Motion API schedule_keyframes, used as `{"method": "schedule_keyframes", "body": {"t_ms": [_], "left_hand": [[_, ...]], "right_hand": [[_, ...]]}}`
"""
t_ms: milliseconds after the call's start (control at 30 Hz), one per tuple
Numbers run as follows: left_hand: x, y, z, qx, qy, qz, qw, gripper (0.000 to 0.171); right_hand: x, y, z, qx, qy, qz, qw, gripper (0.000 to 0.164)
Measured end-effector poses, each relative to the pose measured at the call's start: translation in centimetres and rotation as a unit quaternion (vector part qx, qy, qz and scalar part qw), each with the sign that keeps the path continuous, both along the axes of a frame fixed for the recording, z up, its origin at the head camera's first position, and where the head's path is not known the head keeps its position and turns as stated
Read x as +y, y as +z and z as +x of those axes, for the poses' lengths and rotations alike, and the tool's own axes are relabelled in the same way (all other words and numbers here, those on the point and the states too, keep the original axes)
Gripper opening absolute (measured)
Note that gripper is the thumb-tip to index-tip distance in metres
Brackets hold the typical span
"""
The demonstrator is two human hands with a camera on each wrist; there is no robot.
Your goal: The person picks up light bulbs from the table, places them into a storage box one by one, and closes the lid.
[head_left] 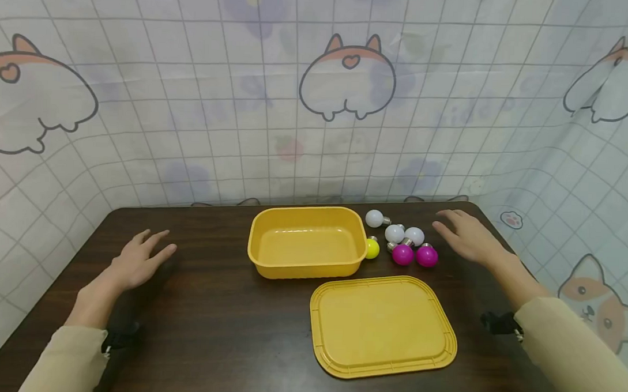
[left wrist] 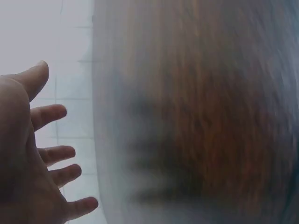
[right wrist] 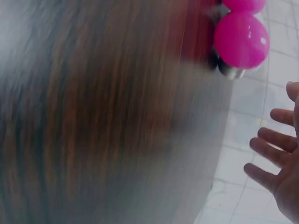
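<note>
A dark brown worktop [head_left: 226,331] with visible wood grain and rounded far corners spans the person's reach, a dull sheen of light near its middle. Round it hangs a pale, grid-lined wall covering [head_left: 217,129], creased and bowed towards the right, printed with cartoon corgis and faded purple flowers. A yellow tub [head_left: 306,271] stands near the far edge; nearer the person and further right lies a flat yellow panel [head_left: 382,328] with a ridged border. Just right of the tub cluster three white bulbs [head_left: 394,233], two magenta bulbs [head_left: 427,256] and a yellow bulb [head_left: 373,249]. The left hand [head_left: 135,265] is over the worktop's left part, its fingers spread and loose; the right hand [head_left: 468,237] is beside the bulbs, its fingers relaxed and free too. Beige sleeves [head_left: 573,349] cover both forearms.
</note>
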State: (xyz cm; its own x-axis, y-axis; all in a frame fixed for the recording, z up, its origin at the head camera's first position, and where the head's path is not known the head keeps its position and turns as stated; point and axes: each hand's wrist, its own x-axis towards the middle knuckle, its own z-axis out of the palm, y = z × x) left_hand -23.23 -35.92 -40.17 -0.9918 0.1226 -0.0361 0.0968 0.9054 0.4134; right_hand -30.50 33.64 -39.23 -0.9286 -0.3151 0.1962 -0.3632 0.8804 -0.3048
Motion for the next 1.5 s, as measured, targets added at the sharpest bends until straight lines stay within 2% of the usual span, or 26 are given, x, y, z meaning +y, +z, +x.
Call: {"method": "schedule_keyframes", "body": {"t_ms": [133, 233, 467, 733, 833, 967, 1133, 1333, 1500], "left_hand": [[0.9, 0.2, 0.0, 0.01, -0.014, 0.036, 0.9992, 0.073], [1.6, 0.3, 0.0, 0.021, -0.018, 0.051, 0.9983, 0.071], [3.5, 0.5, 0.4, 0.036, -0.002, 0.078, 0.9963, 0.068], [6.1, 0.6, 0.5, 0.014, -0.028, 0.157, 0.9871, 0.059], [7.0, 0.8, 0.3, 0.011, -0.032, 0.178, 0.9835, 0.056], [8.2, 1.1, 0.1, 0.004, -0.018, 0.206, 0.9783, 0.053], [9.7, 1.2, -0.3, -0.032, 0.007, 0.267, 0.9631, 0.053], [10.6, 0.9, -0.7, -0.061, 0.012, 0.315, 0.9472, 0.054], [11.2, 0.7, -0.9, -0.082, 0.005, 0.379, 0.9218, 0.056]], "right_hand": [[-0.8, -0.1, 0.0, 0.035, 0.013, -0.048, 0.998, 0.044], [-1.4, -0.2, -0.1, 0.037, 0.013, -0.077, 0.996, 0.042], [-2.3, 0.0, -0.1, -0.001, -0.012, -0.129, 0.992, 0.047], [-2.9, 0.1, -0.4, -0.052, -0.051, -0.158, 0.985, 0.053], [-3.3, 0.1, -0.6, -0.061, -0.054, -0.161, 0.984, 0.053], [-4.4, 0.2, -1.1, -0.07, -0.042, -0.161, 0.984, 0.056], [-5.8, 0.6, -2.0, -0.075, -0.025, -0.168, 0.983, 0.055], [-7.1, 0.5, -2.5, -0.088, -0.019, -0.172, 0.981, 0.051], [-7.9, 0.2, -3.3, -0.098, -0.012, -0.179, 0.979, 0.053]]}}
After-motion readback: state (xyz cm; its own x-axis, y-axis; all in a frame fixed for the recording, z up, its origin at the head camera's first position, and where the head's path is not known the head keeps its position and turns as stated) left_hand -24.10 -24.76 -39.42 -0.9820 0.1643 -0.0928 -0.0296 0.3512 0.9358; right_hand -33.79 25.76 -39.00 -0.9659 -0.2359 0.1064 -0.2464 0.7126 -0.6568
